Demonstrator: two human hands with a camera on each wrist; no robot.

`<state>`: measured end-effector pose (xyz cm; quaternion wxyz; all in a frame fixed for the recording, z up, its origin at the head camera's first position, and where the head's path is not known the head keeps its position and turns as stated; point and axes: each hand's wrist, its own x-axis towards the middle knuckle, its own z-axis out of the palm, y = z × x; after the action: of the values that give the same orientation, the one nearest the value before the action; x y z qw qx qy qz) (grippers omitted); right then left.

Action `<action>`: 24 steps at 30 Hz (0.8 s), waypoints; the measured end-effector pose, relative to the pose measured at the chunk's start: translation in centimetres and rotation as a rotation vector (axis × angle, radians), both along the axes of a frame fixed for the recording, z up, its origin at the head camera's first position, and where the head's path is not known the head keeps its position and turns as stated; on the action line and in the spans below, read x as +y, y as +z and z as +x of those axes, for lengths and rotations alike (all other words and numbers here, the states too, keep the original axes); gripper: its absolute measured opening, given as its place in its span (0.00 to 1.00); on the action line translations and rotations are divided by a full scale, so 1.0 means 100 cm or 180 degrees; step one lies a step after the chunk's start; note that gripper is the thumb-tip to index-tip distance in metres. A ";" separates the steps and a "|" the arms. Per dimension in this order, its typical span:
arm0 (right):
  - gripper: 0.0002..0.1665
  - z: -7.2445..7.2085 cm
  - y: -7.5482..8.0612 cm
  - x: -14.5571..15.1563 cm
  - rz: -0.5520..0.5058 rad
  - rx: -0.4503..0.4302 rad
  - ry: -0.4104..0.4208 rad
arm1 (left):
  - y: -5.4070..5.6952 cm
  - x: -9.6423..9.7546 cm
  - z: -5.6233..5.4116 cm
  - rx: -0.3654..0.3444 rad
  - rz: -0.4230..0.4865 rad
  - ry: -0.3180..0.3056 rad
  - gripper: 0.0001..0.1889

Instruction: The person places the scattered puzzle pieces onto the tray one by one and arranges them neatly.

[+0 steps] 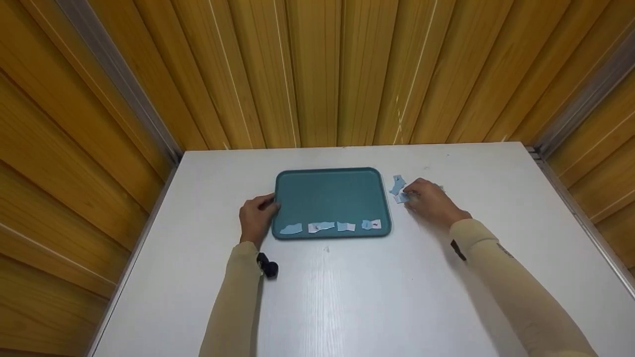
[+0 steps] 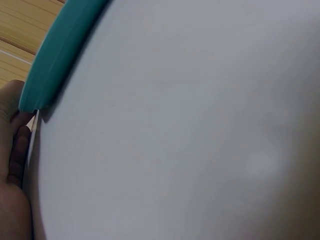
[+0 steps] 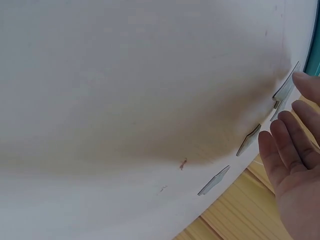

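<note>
A teal tray (image 1: 330,198) lies on the white table, with several irregular light-blue and white card pieces (image 1: 321,227) in a row along its near side; some bear small black marks. My left hand (image 1: 258,215) grips the tray's left rim, the thumb over the edge; the left wrist view shows the hand (image 2: 12,155) at the tray's corner (image 2: 55,65). Right of the tray, my right hand (image 1: 434,201) reaches over loose card pieces. Its fingertips are right at a blue-and-white piece (image 1: 402,198). Bent, slightly spread fingers (image 3: 290,145) show in the right wrist view.
Another card piece (image 1: 397,184) lies just beyond the right fingertips, and others (image 3: 214,180) lie flat near the right hand. The white table (image 1: 347,292) meets yellow wood-look panels (image 1: 317,74) at the back and sides.
</note>
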<state>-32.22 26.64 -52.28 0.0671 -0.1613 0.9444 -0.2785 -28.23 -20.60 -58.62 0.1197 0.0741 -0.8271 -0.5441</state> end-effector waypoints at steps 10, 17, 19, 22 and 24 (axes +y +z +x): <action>0.20 -0.003 0.000 -0.002 0.0153 -0.0038 0.0055 | 0.002 0.001 0.000 0.0015 -0.0038 0.0024 0.17; 0.19 -0.001 0.002 -0.003 0.0176 -0.0063 0.0017 | 0.002 0.001 0.000 -0.0025 0.0017 0.0006 0.17; 0.19 -0.001 0.002 -0.003 0.0165 -0.0070 0.0015 | 0.002 0.001 0.000 -0.0039 0.0019 0.0006 0.17; 0.19 0.000 0.002 -0.003 0.0158 -0.0149 -0.0037 | 0.002 0.001 0.000 -0.0059 0.0017 0.0003 0.17; 0.19 -0.001 0.002 -0.002 0.0164 -0.0221 -0.0093 | 0.002 0.000 -0.001 -0.0056 0.0010 0.0007 0.17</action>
<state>-32.29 26.43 -52.04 0.0999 -0.1360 0.9506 -0.2605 -28.28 -20.55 -58.44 0.1129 0.0800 -0.8272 -0.5446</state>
